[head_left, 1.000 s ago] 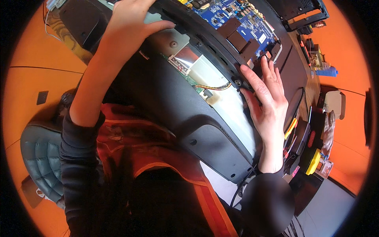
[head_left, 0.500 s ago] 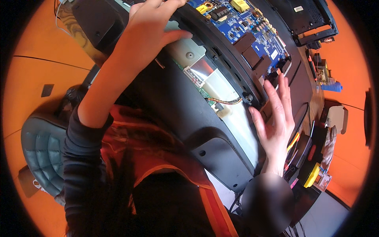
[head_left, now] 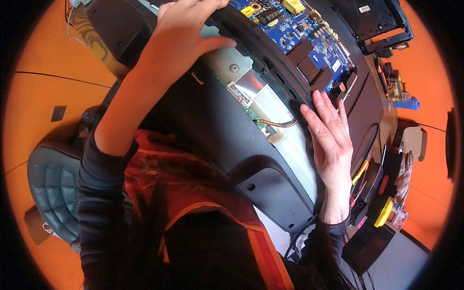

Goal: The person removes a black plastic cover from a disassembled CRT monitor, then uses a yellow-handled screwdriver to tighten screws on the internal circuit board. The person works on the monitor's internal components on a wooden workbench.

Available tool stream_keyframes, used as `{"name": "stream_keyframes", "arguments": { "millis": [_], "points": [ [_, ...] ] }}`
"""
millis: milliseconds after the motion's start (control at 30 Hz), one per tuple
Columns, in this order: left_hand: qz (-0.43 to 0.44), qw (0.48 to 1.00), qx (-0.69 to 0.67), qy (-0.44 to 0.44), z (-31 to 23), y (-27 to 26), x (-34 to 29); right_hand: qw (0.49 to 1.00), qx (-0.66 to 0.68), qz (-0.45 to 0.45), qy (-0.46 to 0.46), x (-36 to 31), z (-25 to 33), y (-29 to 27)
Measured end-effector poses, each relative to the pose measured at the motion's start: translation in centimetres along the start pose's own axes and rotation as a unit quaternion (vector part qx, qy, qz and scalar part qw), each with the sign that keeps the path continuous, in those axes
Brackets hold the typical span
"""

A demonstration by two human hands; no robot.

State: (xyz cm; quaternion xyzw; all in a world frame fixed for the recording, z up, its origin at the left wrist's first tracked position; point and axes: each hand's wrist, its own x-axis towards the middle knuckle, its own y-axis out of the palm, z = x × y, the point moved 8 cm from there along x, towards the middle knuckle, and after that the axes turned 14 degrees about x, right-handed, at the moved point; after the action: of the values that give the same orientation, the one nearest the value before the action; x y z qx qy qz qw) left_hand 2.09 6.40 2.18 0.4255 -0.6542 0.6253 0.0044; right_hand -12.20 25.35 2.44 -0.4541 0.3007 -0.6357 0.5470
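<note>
A large black-cased flat display lies opened before me, running from upper left to lower right. A long black plastic frame strip crosses it beside a pale metal panel. My left hand rests at the strip's upper end, thumb stretched toward the panel; its fingertips are partly cut off by the picture's edge. Near the strip's lower end my right hand lies with fingers extended, touching the strip. Beyond the strip shows a blue circuit board. Thin coloured wires run over the panel.
A black plastic cover with a rectangular opening lies at the far right. Along the right stand a blue object, an opened cardboard box and a yellow item. A padded chair stands at left.
My right hand has come in against the black strip, its fingers now closer together and lying on it. My left hand has stayed in place.
</note>
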Motion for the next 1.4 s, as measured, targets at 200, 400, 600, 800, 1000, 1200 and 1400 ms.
{"name": "stream_keyframes", "arguments": {
  "millis": [200, 400, 600, 800, 1000, 1200, 1400],
  "points": [
    [0.010, 1.000, 0.015, 0.009, 0.3, 0.2, -0.1, 0.999, 0.041, -0.018, 0.003, 0.0, -0.1, -0.1],
    [0.049, 0.997, 0.052, -0.012, 0.1, 0.3, 0.1, 0.998, 0.049, -0.025, -0.010, 0.1, 0.1, 0.1],
    [0.036, 0.996, 0.075, 0.043, -3.2, -1.0, -0.3, 0.998, 0.057, -0.029, -0.005, 0.1, 0.1, 0.0],
    [-0.009, 0.980, 0.113, 0.166, -5.4, -0.1, -0.3, 0.999, 0.036, -0.027, -0.003, 0.1, 0.3, -0.2],
    [0.067, 0.978, -0.014, 0.195, -4.5, 2.0, -0.8, 0.999, 0.036, -0.028, 0.005, 0.1, 0.3, -0.2],
    [0.048, 0.979, -0.029, 0.196, -4.5, 1.9, -0.5, 0.999, 0.030, -0.034, -0.007, 0.1, 0.2, -0.2],
    [0.047, 0.980, -0.041, 0.187, -4.6, 1.8, -0.5, 0.999, 0.025, -0.040, -0.022, 0.1, 0.4, -0.2]
  ]
}}
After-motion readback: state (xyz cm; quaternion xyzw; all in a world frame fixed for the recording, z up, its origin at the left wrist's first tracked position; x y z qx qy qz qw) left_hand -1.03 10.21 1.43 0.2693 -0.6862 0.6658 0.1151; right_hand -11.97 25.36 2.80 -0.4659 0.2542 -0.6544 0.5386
